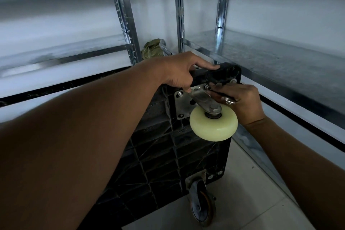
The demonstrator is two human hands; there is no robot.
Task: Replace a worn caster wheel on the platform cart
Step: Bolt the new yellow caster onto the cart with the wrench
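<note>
We are working on the platform cart (164, 155), which is standing on edge on the floor (252, 192) with its ribbed underside facing us. Our left hand (179, 73) is gripping its top edge, fingers (209, 66) curled over and thumb pressing the mounting plate (180, 106) of the cream caster wheel (212, 125). Our right hand (242, 104) is curling its fingers around a metal tool (228, 100), possibly a wrench, at the plate's upper corner. A grey caster (202, 203) is sitting at the cart's lower corner.

No text, label, brand or number can be read on anything here
</note>
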